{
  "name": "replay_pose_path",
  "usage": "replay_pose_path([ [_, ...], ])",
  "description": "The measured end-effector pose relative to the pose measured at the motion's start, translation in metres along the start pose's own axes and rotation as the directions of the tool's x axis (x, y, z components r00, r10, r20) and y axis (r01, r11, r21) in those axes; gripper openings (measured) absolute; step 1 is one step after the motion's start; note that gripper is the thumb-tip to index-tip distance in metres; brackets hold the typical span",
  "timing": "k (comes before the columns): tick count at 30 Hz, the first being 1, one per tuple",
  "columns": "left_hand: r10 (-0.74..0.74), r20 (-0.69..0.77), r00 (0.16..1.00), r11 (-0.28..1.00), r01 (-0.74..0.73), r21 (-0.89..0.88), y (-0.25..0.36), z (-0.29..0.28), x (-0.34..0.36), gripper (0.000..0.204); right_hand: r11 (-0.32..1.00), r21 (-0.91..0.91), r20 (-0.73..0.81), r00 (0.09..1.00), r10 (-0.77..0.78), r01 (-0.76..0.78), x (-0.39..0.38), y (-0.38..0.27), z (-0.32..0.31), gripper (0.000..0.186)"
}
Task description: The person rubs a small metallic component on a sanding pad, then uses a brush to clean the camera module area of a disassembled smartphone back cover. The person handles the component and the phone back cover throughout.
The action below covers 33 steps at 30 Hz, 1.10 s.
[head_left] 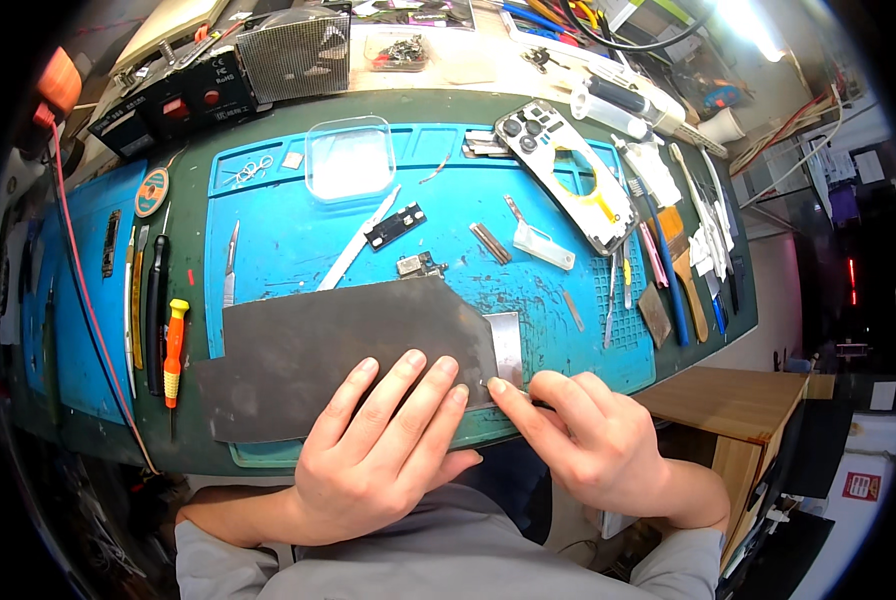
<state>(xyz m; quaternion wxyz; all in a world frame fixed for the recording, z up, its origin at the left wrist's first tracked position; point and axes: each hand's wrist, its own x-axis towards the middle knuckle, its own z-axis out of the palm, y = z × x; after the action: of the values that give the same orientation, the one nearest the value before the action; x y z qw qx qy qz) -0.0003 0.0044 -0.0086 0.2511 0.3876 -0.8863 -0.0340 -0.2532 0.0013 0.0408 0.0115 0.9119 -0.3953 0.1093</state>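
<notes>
A dark grey sheet (348, 335), sandpaper-like, with a cut right corner, lies over the near part of the blue work mat (298, 240). My left hand (383, 440) rests flat on its lower right part, fingers stretched out. At the sheet's right edge is my right hand (593, 440), with its index fingertip against the edge and the other fingers curled in. Whatever those fingers pinch is too hidden to name. A shiny metal plate (506, 345) shows from beneath the sheet's right side. Just beyond the sheet lie a small metal part (421, 265) and a black module (395, 226).
A clear plastic box (350, 158) and a phone frame (568, 175) sit at the mat's far side. Screwdrivers (176, 340) lie at left; brushes (683, 260) and tweezers lie at right. A black power unit (178, 108) stands at the back left.
</notes>
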Motion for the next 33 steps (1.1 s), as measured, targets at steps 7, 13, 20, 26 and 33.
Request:
replay_pose_path([
  [7, 0.007, 0.008, 1.000, 1.000, -0.007, -0.002, 0.0000, -0.0012, 0.0002, 0.050, 1.000, 0.003, 0.026, 0.999, 0.027, -0.027, -0.0047, -0.0047, -0.0034, 0.053],
  [13, 0.009, 0.011, 1.000, 1.000, -0.008, -0.005, -0.0001, -0.0010, -0.0002, 0.050, 1.000, 0.017, 0.012, 1.000, 0.017, -0.017, -0.0048, -0.0025, -0.0010, 0.054],
  [20, 0.001, 0.001, 1.000, 1.000, -0.001, 0.005, 0.0002, -0.0004, -0.0002, 0.050, 0.999, 0.029, 0.017, 1.000, 0.012, -0.013, -0.0023, -0.0004, -0.0013, 0.054],
  [26, -0.001, -0.001, 1.000, 1.000, 0.001, 0.007, -0.0002, -0.0003, -0.0003, 0.050, 0.999, 0.037, 0.010, 1.000, 0.020, -0.021, -0.0017, 0.0001, 0.0001, 0.052],
  [33, -0.001, 0.001, 1.000, 1.000, 0.001, 0.009, -0.0002, -0.0007, 0.0001, 0.050, 0.999, 0.032, 0.006, 1.000, 0.016, -0.016, 0.0028, 0.0013, 0.0003, 0.051],
])
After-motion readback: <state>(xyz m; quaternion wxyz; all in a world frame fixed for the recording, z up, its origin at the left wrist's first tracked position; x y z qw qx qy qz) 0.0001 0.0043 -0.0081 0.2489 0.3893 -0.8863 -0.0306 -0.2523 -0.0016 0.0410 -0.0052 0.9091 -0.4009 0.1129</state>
